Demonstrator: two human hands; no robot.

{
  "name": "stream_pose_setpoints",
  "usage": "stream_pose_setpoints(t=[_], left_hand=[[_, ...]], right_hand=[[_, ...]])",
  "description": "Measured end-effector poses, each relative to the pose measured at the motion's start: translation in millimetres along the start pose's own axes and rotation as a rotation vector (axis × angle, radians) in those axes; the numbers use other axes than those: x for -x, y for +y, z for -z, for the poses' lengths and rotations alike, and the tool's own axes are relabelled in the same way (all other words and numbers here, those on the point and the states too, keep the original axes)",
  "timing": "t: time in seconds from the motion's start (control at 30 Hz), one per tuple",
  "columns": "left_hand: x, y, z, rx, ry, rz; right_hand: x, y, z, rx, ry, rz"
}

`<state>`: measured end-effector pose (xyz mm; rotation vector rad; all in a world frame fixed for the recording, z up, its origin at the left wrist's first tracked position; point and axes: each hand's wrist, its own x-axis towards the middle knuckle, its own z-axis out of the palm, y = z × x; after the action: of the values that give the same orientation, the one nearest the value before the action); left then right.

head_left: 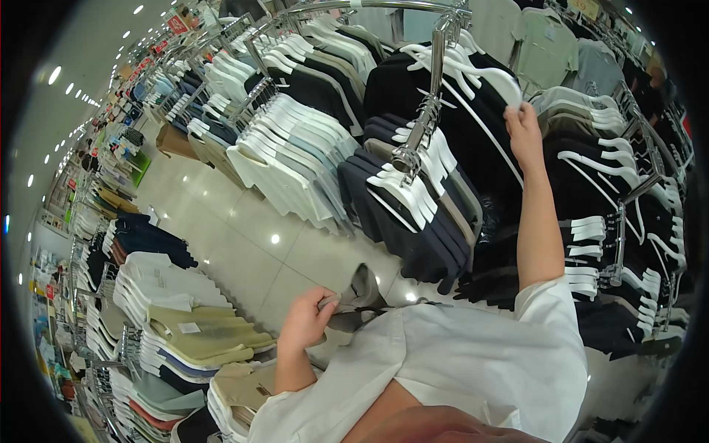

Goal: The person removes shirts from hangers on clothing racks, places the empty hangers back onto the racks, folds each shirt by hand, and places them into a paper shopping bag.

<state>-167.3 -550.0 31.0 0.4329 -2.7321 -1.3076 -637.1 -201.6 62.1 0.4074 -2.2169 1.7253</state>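
My right hand [525, 133] reaches up with its fingers closed on the end of a white clothes hanger [496, 80]. Black garments [402, 85] hang from the hangers around it on a chrome rack [432, 111]. Low in front of my body, my left hand [304, 319] is closed, thumb against fingers, around a small greyish edge that I cannot make out. Just beyond it a grey-brown item [363, 288] shows beside my white shirt [443, 347]. Dark navy tops [399, 244] on white hangers are on the rack's near arm, between my two hands.
White and pale shirts [288, 173] hang left of the chrome rack. Another rack with folded-over yellow-green tops [199, 332] stands at the lower left. More black clothes [583, 184] on white hangers crowd the right side. A tiled floor [244, 244] runs between the racks.
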Motion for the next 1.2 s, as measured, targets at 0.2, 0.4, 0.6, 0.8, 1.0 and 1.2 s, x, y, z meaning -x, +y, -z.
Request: stream_pose_setpoints(t=[0.2,0.4,0.6,0.8,1.0,1.2], left_hand=[[3.3,-2.4,7.0,-0.067,0.163,-0.291],[6.5,1.4,11.2,-0.005,0.231,-0.385],[2.0,8.5,17.7,-0.039,0.330,-0.476],[-5.8,10.6,28.1,-0.038,0.318,-0.417],[-27.9,8.8,37.1,0.151,0.224,-0.546],[-40.0,21.0,54.2,0.348,-0.016,-0.771]], right_hand=[[-39.4,-32.1,-53.1,0.164,-0.123,0.057],[-71.2,-13.7,-85.2,0.282,-0.126,0.152],[-67.4,-12.5,-88.1,0.497,-0.101,0.192],[27.8,-102.6,-82.1,0.033,-0.026,0.465],[167.7,-162.4,-91.0,-0.081,-1.009,0.476],[206.8,-88.2,-154.7,-0.088,-1.094,0.261]])
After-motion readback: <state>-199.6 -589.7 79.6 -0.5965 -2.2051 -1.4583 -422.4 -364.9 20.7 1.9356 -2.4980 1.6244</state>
